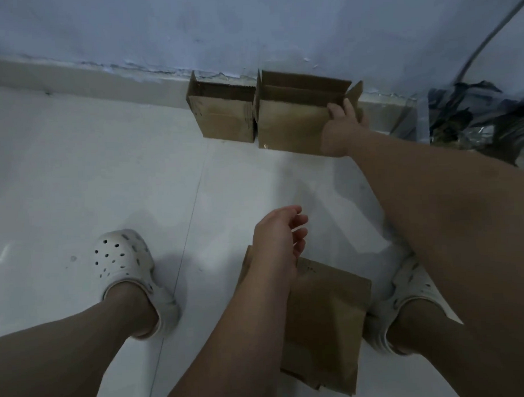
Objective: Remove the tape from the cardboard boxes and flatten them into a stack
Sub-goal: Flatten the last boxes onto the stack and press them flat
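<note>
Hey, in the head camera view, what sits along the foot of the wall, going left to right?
Smaller open cardboard box → larger open cardboard box → heap of plastic bags.

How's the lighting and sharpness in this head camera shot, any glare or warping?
Head view: dim, bluish light; soft shadow beside the left white clog; glare spot low on the larger open box; wide-angle bows the baseboard; right hand gripping that box looks soft.
</note>
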`<move>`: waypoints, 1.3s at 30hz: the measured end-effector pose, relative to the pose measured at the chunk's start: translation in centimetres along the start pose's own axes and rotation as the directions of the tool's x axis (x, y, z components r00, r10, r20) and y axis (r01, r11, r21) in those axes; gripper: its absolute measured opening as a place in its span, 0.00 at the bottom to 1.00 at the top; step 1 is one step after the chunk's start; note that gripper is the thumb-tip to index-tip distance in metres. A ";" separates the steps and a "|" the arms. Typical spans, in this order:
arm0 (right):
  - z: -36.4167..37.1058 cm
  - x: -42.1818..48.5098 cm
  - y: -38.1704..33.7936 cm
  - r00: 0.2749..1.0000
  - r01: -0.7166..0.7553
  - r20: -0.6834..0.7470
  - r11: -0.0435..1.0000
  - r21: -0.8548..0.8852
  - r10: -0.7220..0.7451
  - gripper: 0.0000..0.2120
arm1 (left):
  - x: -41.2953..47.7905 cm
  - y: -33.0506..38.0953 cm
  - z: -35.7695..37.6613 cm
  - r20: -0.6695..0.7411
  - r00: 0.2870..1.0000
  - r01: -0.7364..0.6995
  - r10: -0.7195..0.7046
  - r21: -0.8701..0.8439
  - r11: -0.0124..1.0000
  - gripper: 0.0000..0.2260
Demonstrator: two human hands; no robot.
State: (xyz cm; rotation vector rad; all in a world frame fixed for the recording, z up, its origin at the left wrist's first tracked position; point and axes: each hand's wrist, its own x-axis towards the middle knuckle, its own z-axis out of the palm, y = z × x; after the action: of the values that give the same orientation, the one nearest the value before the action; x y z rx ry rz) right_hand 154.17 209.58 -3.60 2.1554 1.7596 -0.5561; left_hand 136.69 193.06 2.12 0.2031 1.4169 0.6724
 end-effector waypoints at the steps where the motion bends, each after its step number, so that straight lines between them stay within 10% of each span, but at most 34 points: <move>1: 0.1 0.0 0.6 0.999 0.027 0.032 0.999 -0.023 -0.027 0.20 | -0.3 0.3 0.2 0.008 1.000 -0.014 0.014 0.027 1.000 0.05; 8: 6.4 -5.4 2.0 0.994 0.034 -0.092 0.981 -0.189 -0.052 0.21 | -0.5 1.2 0.7 0.078 0.988 -0.145 0.136 0.139 0.980 0.05; 14: 6.9 -8.9 0.2 0.944 0.015 -0.318 0.951 0.310 0.089 0.16 | -0.6 0.7 -0.2 0.011 0.992 -0.128 0.128 0.136 0.982 0.05; 25: 1.9 -21.2 -1.7 0.743 0.221 -0.410 0.384 0.896 0.529 0.16 | -2.6 2.0 -3.1 -0.080 0.964 -0.244 0.252 0.099 0.965 0.04; 31: -0.3 -25.0 0.8 0.877 0.238 -0.339 0.304 0.922 0.340 0.14 | -3.5 4.2 -7.7 -0.266 0.701 -0.620 0.662 0.234 0.749 0.19; 35: -1.1 -26.2 3.1 0.946 0.164 -0.207 0.182 0.969 0.249 0.12 | -4.4 6.1 -10.0 0.169 0.816 -0.575 0.552 0.144 0.806 0.21; 39: -0.4 -26.3 4.4 0.930 0.056 -0.116 0.178 0.982 0.349 0.09 | -5.9 6.1 -10.9 0.528 0.821 -0.480 0.216 0.435 0.762 0.24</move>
State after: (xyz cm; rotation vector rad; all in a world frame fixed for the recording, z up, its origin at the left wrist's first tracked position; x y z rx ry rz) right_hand 153.93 186.19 9.29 3.3907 1.3024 -1.8023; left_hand 124.42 191.99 8.33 1.0599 1.0849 0.4579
